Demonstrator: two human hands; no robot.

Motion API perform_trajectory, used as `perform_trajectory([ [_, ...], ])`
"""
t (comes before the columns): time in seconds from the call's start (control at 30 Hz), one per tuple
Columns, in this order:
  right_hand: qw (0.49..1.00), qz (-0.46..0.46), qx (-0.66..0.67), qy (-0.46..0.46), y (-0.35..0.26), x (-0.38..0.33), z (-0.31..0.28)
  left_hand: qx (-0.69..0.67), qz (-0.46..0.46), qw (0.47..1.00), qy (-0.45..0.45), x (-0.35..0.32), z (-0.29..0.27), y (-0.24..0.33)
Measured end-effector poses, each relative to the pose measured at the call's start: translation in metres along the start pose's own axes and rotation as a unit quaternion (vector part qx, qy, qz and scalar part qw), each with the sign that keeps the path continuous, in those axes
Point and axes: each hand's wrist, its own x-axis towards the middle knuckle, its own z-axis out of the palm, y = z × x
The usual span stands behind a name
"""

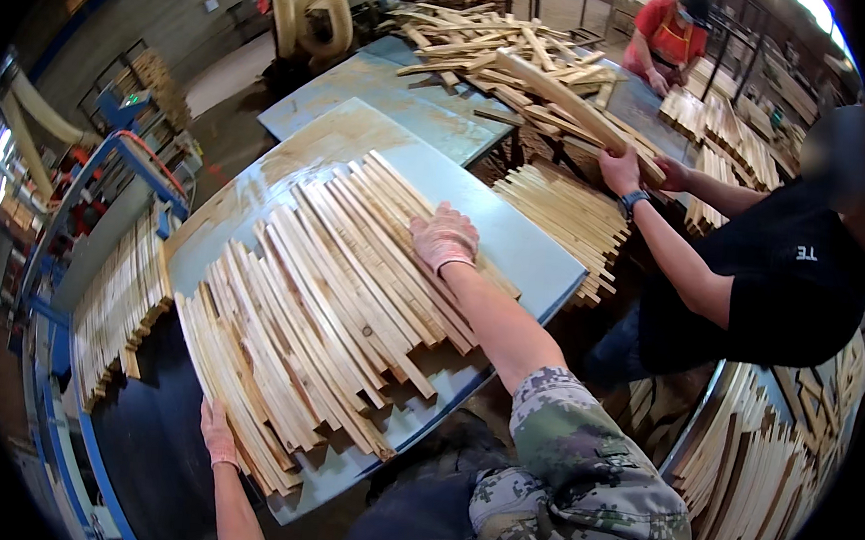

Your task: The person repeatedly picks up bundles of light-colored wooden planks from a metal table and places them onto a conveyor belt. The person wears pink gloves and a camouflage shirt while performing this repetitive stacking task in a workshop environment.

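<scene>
Lie side by side in one loose, flat layer as pale, narrow wooden strips [320,302], roughly parallel, staggered at both ends, some streaked brown, reaching from the left hand [218,434] at their outer side edge across to beneath the right hand [447,236] near the opposite edge.

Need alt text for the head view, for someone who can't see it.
A person's gloved left hand is at the left edge of wooden strips lined up on a pale table; the gloved right hand lies on their right side. At right, a co-worker holds a plank.
</scene>
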Motion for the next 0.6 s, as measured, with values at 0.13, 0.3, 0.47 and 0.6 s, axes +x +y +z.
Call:
perform_trajectory([
  [0.13, 1.0, 0.013, -0.006, -0.014, -0.001, 0.002, 0.002, 0.018, -0.011, 1.0, 0.008, 0.011, -0.008, -0.026],
  [0.3, 1.0, 0.004, -0.024, -0.008, -0.004, 0.0, 0.001, 0.059, -0.01, 0.998, 0.024, 0.011, -0.013, -0.034],
  [0.47, 1.0, 0.002, -0.011, -0.02, 0.0, 0.0, -0.002, 0.109, 0.03, 0.993, 0.01, 0.009, -0.012, -0.025],
  [0.6, 1.0, 0.006, -0.002, -0.028, 0.001, -0.001, -0.002, 0.018, -0.015, 1.0, -0.002, 0.009, -0.012, -0.021],
])
